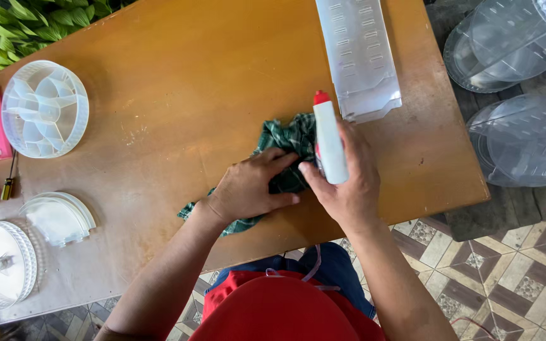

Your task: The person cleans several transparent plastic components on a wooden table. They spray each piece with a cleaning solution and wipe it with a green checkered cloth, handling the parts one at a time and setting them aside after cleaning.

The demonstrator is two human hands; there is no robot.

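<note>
While our left hand [251, 189] presses flat on the green checked cloth [285, 148] near the table's [178, 95] front edge, our right hand [345, 183] (just beside it) clasps the white spray bottle [330, 142], red nozzle pointing away from us.

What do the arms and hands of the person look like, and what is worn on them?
Both forearms are bare from the bottom edge of the picture to the fingers: no sleeves, gloves, watch or bracelet show. The left hand and the right hand carry no ring that I can see. The nails look short and unpainted. Below the arms, a red garment covers the body.
</note>
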